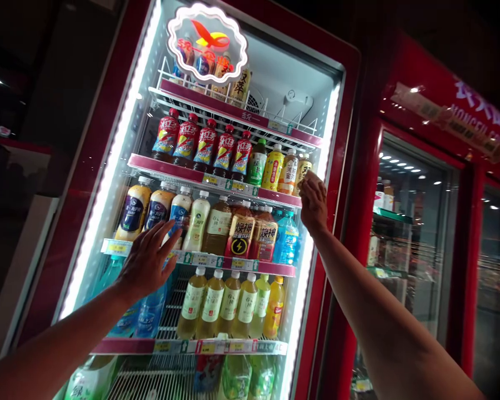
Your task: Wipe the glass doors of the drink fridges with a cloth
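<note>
A lit drinks fridge with a red frame (352, 83) stands in front of me, its shelves stocked behind the glass. My left hand (150, 258) is raised before the middle shelves with fingers spread; whether it touches the glass I cannot tell. Behind its fingertips is a blue-labelled bottle (179, 214). Up at the right side of the glass, my right hand (314, 203) is closed on a tan cloth (315, 182), which shows above the fingers. The cloth partly covers a yellow-labelled bottle (303, 166) on the shelf behind it.
Red-capped bottles (206, 144) line the upper shelf, and pale green tea bottles (212, 303) stand lower down. A glowing sign (208, 41) hangs at the top of the glass. To the right is another red fridge (425, 133); a pale panel edge (29, 266) is at the left.
</note>
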A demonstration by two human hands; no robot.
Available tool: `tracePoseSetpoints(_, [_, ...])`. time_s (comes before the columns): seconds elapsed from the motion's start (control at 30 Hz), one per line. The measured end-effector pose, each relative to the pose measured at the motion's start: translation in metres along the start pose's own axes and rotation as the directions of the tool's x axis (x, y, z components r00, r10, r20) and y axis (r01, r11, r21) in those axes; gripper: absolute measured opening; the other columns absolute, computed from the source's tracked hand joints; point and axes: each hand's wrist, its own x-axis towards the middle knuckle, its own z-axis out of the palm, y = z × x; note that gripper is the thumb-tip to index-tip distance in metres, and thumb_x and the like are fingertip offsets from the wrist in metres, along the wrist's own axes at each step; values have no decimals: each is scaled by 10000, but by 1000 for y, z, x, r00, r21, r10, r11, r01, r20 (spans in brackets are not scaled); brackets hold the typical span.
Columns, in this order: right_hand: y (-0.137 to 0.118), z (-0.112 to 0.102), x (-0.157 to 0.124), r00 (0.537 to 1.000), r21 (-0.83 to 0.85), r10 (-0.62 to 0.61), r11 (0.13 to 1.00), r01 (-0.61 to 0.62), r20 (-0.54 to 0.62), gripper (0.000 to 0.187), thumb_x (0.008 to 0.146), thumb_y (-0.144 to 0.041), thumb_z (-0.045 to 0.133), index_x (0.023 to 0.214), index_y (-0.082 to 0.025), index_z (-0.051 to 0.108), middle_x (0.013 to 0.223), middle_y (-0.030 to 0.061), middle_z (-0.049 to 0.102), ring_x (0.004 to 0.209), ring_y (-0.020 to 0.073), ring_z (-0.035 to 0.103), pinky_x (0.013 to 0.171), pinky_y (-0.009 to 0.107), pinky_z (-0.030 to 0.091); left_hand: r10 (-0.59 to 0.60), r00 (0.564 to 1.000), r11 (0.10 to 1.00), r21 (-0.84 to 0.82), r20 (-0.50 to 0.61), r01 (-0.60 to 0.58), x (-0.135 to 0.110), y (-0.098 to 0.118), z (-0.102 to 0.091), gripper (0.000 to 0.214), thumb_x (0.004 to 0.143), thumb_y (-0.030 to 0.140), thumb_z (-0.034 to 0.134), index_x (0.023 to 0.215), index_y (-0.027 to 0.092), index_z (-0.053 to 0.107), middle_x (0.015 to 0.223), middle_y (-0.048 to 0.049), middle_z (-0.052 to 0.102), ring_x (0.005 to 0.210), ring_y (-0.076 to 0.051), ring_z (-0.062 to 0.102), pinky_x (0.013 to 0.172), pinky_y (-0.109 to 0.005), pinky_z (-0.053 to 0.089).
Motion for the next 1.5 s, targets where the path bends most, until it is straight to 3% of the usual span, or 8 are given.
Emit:
tracePoseSetpoints(0.13, [-3,-3,-4,989,26,-136,991,134,61,387,1068,-349,452,1409,-291,627,1491,49,635,1475,228,504,1285,568,347,-63,998,998,-29,25,64,63,-8,15,754,994,412,543,1653,314,191,1726,-144,237,1602,-372,195,1264,-659,181])
tracePoseSetpoints(0.4, [1,-8,-11,1000,5,-2,1000,2,-14,383,1057,-379,450,1371,-295,654,1469,59,651,1513,259,452,1249,638,360,-129,990,989,-67,53,133,138,0,20,618,1012,485,410,1584,252,399,1743,-120,178,1623,-338,112,1284,-663,68])
tracePoseSetpoints(0.67, [-5,-16,-39,997,7,-33,999,34,-74,369,1054,-340,489,1369,-255,662,1459,97,656,1494,265,482,1247,628,373,-118,993,989,-89,18,119,134,-3,29,661,1020,490,416,1635,300,265,1763,-79,100,1632,-302,36,1305,-625,29])
tracePoseSetpoints(0.83, [-24,-12,-58,997,44,-80,996,80,16,378,1052,-310,495,1402,-296,637,1486,64,640,1530,246,434,1246,609,393,-107,994,989,-100,19,108,135,-4,32,680,1016,493,434,1641,304,246,1760,-91,113,1629,-314,72,1308,-618,24])
tracePoseSetpoints(1.07, [-34,-12,-54,996,3,57,998,-57,-69,371,1050,-321,488,1381,-314,655,1456,58,661,1500,275,473,1246,675,354,-106,994,988,-107,33,109,135,-3,29,670,1020,481,433,1638,289,260,1758,-104,112,1630,-319,64,1311,-617,22])
tracePoseSetpoints(1.2, [-43,-8,-57,999,64,-35,997,36,-21,371,1038,-286,525,1385,-324,649,1462,48,658,1475,261,510,1244,630,393,-93,995,990,-105,26,95,134,-5,32,696,1020,485,442,1650,308,202,1761,-96,96,1630,-314,59,1312,-614,11])
tracePoseSetpoints(1.37, [-57,2,-48,986,-1,48,999,-49,-159,349,1048,-284,493,1342,-312,677,1387,57,704,1434,280,547,1218,681,396,-92,996,990,-107,20,93,135,-4,32,743,1009,479,470,1657,326,141,1766,-75,57,1628,-326,56,1311,-625,15])
tracePoseSetpoints(1.5, [-89,15,-49,998,42,1,999,2,-67,390,1046,-280,489,1401,-359,630,1452,22,661,1509,264,463,1241,656,395,-101,993,990,-97,54,106,135,-2,30,693,1014,484,455,1638,279,235,1763,-97,86,1629,-329,38,1307,-638,22])
